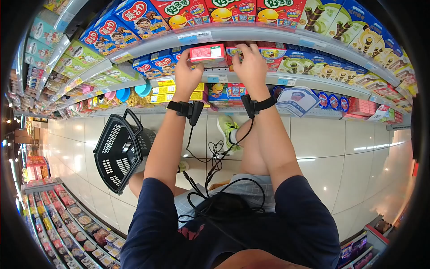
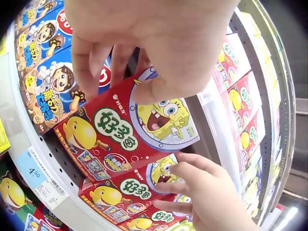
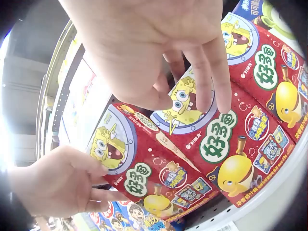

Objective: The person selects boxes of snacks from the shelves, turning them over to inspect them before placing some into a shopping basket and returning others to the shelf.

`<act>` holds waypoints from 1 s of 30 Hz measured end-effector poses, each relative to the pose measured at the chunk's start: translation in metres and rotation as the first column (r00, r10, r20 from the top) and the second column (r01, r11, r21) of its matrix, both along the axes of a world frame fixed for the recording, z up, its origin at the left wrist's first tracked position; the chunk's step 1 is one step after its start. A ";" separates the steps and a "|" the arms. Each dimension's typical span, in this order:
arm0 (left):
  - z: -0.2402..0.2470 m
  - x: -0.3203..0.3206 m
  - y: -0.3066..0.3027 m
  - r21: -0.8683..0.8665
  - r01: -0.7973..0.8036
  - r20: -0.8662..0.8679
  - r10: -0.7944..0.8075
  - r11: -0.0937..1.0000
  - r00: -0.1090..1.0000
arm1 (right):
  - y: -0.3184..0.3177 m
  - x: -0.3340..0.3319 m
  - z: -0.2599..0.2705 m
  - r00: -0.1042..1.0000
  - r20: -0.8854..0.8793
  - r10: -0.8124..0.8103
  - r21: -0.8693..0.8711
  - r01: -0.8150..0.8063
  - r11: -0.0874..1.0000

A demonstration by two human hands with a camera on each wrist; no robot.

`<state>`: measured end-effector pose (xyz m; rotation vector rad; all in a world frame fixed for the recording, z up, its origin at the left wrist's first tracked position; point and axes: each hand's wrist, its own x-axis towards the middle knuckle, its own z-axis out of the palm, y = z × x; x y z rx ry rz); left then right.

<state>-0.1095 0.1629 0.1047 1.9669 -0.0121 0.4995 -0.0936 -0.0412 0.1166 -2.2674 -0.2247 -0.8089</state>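
Observation:
My left hand (image 1: 187, 77) grips a red snack box (image 2: 110, 127) with a yellow cartoon sponge and a yellow whale on its front. The box tilts out from the shelf, and its pale label side faces up in the head view. Beside it, my right hand (image 1: 250, 66) is at the row of matching red boxes (image 3: 231, 154). In the right wrist view its fingers (image 3: 204, 72) reach down over the front of one such box, fingertips at the printed face. The left hand (image 3: 57, 183) shows at the held box's edge there.
Blue snack boxes (image 1: 162, 62) stand left of the red ones, wafer-roll boxes (image 1: 309, 62) to the right. An upper shelf edge (image 1: 251, 33) overhangs the hands. A black basket (image 1: 118, 152) is on the floor at left, and cables (image 1: 215, 157) hang between the wrists.

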 end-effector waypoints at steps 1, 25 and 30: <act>0.001 0.001 0.000 0.011 -0.007 -0.035 0.007 1.000 0.999 | 0.000 0.001 -0.002 1.000 -0.003 0.000 0.013 0.000 1.000; 0.017 0.008 -0.002 0.702 -0.295 0.308 0.097 0.648 0.946 | 0.005 0.003 -0.003 0.999 -0.032 -0.009 -0.049 0.007 0.999; 0.002 0.015 0.001 0.770 -0.274 0.266 0.100 0.576 0.959 | 0.006 0.004 -0.005 0.999 -0.046 -0.017 -0.050 0.014 0.999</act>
